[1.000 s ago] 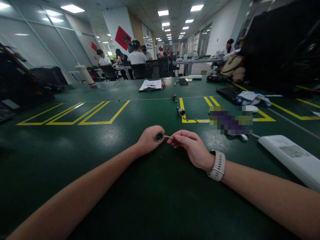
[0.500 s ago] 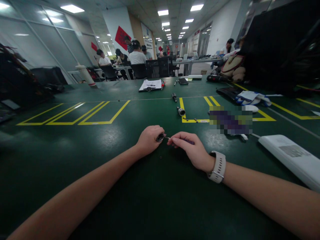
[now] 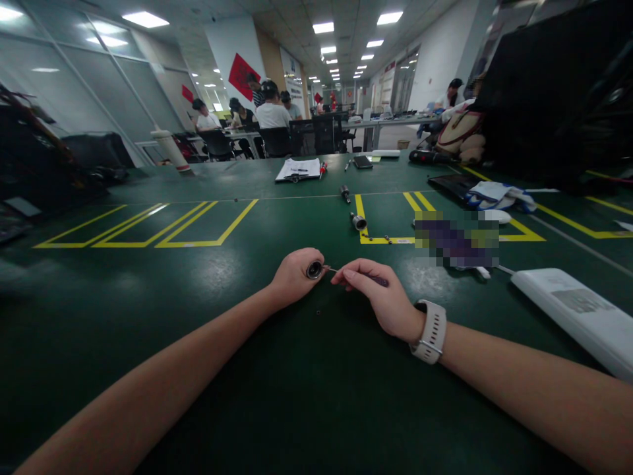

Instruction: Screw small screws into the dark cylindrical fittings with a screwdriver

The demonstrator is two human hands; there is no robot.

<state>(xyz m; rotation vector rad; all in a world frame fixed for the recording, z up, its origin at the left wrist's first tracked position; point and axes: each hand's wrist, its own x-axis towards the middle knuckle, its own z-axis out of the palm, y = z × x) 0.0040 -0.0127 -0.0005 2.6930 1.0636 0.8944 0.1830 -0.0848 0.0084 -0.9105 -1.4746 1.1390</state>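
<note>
My left hand [image 3: 295, 277] is closed around a hollow metal cylindrical part [image 3: 313, 270], its round open end turned towards me. In my right hand [image 3: 373, 290] is a thin screwdriver [image 3: 380, 281] with a dark purple handle, pinched between thumb and fingers. Its slim shaft points left and reaches the side of the part by my left fingertips; whether the tip touches I cannot tell. A tiny dark ring, maybe a nut [image 3: 318, 313], lies on the table just below my hands. Beyond them rest two similar metal parts, one [image 3: 358, 221] nearer and one [image 3: 345, 193] farther.
Small dark pieces [image 3: 388, 239] lie by the yellow tape on the green table [image 3: 237, 409]. To the right are a blurred-out item [image 3: 455, 241], a white device [image 3: 573, 303] and a cloth [image 3: 499, 196]. A clipboard [image 3: 298, 169] lies at the back; people sit beyond.
The metal part has turned in my left hand, so more of its open end faces me. The screwdriver tip now meets its side instead of its open end. My right hand has barely moved.
</note>
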